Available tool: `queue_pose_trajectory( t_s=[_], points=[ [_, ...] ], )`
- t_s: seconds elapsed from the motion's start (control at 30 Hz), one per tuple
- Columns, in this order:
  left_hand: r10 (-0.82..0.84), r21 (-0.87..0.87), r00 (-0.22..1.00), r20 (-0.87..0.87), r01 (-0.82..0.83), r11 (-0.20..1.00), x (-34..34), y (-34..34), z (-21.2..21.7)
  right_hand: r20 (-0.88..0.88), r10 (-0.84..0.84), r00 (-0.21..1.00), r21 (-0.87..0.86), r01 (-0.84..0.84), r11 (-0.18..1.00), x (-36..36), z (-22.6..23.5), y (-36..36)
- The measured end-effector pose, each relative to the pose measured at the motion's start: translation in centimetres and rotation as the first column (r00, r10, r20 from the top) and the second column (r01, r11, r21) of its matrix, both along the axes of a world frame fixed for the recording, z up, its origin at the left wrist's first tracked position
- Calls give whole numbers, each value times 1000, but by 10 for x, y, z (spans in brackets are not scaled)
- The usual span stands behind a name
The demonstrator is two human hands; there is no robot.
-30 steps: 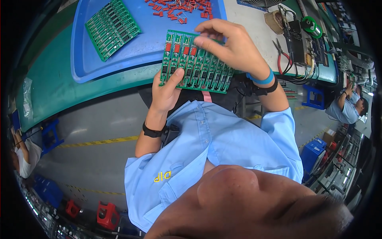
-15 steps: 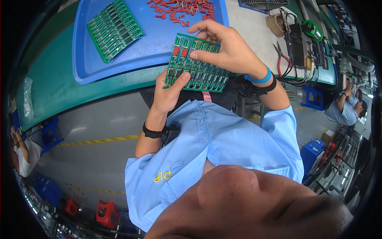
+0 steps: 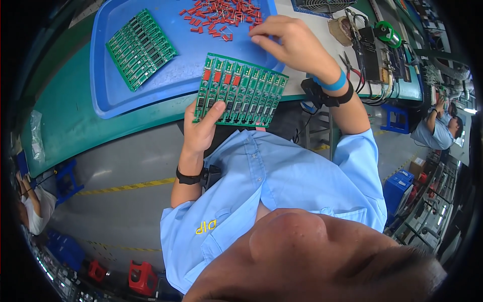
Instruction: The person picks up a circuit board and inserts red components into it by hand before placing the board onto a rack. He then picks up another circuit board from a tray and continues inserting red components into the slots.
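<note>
My left hand [image 3: 201, 126] grips a green circuit board [image 3: 241, 93] by its near left corner, thumb on top. The board is tilted over the tray's near edge. Several red box-shaped capacitors [image 3: 227, 79] stand in a row at its far left part. My right hand [image 3: 297, 45] is off the board, beyond its far right corner, with thumb and forefinger drawn together beside a pile of loose red capacitors [image 3: 221, 15]. Whether a part is between those fingertips cannot be made out. Another green board [image 3: 141, 49] lies in the blue tray [image 3: 108, 108], left of the pile.
Red-handled pliers [image 3: 352, 68], a solder wire spool [image 3: 388, 34] and soldering gear with cables stand at the right. A fan grille [image 3: 324, 5] is at the far edge. The green table edge [image 3: 141, 115] runs before me. A co-worker [image 3: 437, 126] sits at far right.
My right hand has left the board and moved away toward the red pile. The left hand has shifted the board slightly left and nearer, uncovering more red capacitors on it.
</note>
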State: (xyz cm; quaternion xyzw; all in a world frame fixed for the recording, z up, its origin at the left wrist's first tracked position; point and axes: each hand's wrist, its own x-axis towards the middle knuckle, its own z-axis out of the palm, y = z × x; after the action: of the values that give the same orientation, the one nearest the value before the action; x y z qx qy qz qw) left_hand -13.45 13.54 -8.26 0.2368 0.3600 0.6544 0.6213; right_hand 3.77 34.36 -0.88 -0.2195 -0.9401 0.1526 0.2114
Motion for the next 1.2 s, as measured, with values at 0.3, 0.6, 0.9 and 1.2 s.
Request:
queue_pose_trajectory(
  t_s=[0.3,0.6,0.9,1.2],
  points=[
    [43,-8,999,26,-43,999,-6,0,-6,180,28,983,96,-46,994,-47,14,-2],
    [96,-53,992,77,-92,994,1,3,6,84,23,996,-47,-19,999,-26,31,-4],
    [158,-26,979,125,-156,987,6,8,-1,-145,-41,989,-226,7,974,-11,22,-3],
    [234,-14,966,113,-234,972,15,6,-6,-380,-132,916,-247,38,968,0,16,-42]
  ],
)
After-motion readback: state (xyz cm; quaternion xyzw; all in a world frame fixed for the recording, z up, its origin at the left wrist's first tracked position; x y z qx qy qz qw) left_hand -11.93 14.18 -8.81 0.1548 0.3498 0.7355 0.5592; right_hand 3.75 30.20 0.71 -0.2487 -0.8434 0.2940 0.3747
